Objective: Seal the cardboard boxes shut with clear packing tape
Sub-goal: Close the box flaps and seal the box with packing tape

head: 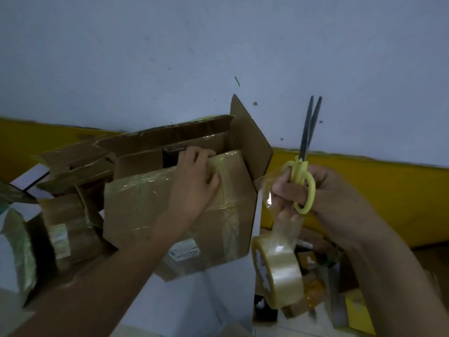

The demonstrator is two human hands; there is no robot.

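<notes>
A cardboard box (pixel 145 205) stands in the middle, old clear tape across its side and its flaps standing up. My left hand (pixel 194 181) lies over the box's top edge, fingers curled over a folded flap. My right hand (pixel 323 198) grips yellow-handled scissors (pixel 305 171) with the dark blades pointing up and slightly apart. A strip of clear tape runs from the box's right corner past that hand. The roll of clear packing tape (pixel 279 266) hangs on the strip below my right hand.
More taped and flattened cardboard boxes (pixel 70 190) are piled at the left. Small packages and clutter (pixel 315 283) lie low on the right. A white surface (pixel 194 300) lies under the box. A grey wall with a yellow band (pixel 388 190) stands behind.
</notes>
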